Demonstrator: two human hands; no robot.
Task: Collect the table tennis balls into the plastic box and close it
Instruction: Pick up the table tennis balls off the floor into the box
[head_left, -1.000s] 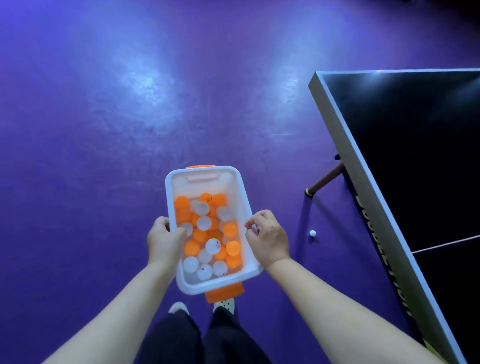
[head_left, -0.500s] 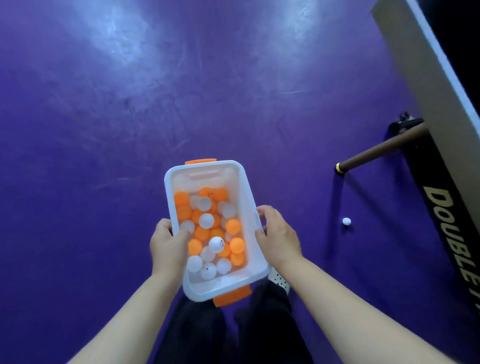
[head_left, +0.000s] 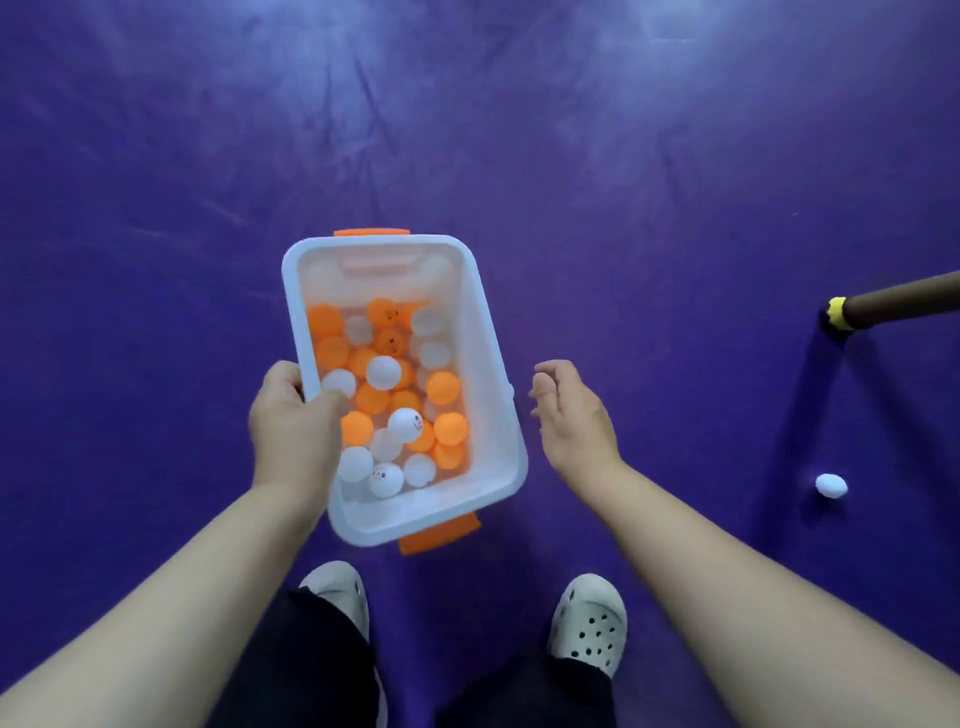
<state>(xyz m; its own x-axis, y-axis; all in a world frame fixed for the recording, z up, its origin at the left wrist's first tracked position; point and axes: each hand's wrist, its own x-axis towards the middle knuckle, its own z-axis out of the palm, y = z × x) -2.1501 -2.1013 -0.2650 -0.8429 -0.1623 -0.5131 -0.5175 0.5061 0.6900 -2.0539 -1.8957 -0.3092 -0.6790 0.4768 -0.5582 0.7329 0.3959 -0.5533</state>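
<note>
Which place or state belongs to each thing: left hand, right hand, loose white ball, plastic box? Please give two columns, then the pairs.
1. left hand
2. right hand
3. loose white ball
4. plastic box

A. on the purple floor, near the table leg
B. open, holds nothing, beside the box
C. grips the box's rim
D. without lid, holds orange and white balls

Pairs: 1-C, 2-B, 3-A, 4-D
</note>
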